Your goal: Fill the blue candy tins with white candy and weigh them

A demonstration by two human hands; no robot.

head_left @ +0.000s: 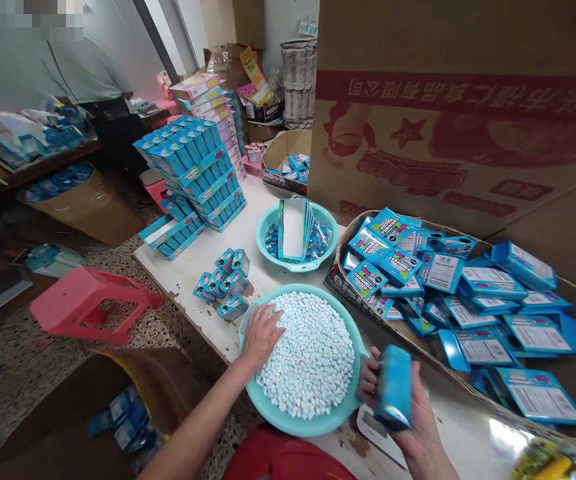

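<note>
My left hand [261,335] reaches into a teal basin [302,423] heaped with small white candies [313,357]; its fingers are curled down into the pile at the basin's left side. My right hand [408,413] holds a small blue carton [394,385] upright just past the basin's right rim. Several filled small blue cartons [223,279] lie on the white table [191,267] left of the basin.
A second teal bowl [267,227] with flat cartons and wrappers stands behind. A tray of flat blue cartons [463,300] lies at right, before a big cardboard box [458,113]. Stacked blue display boxes [193,173] stand at back left. A pink stool [85,300] and another person [63,60] are at left.
</note>
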